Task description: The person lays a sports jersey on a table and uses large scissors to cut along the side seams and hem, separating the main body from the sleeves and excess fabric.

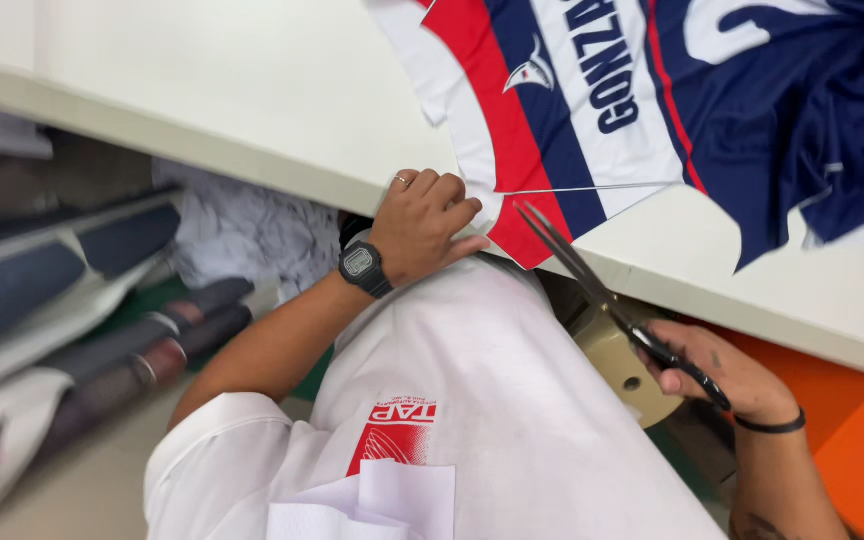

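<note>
A red, white and navy printed jersey fabric (592, 120) lies on a white table (252, 90) and hangs over its near edge. My left hand (422, 225), with a black wristwatch and a ring, pinches the fabric's red-and-white edge at the table's rim. A thin white thread (592, 187) runs taut from that hand across the fabric. My right hand (727, 375), wearing a black wristband, holds black-handled scissors (592, 280). Their blades are slightly apart, and the tips touch the red corner of the fabric beside my left hand.
Rolls of dark and grey fabric (72, 290) lie stacked at the left below the table, with crumpled white material (242, 235) behind them. A beige object (617, 355) sits under the table's edge. An orange surface (852, 440) is at the lower right.
</note>
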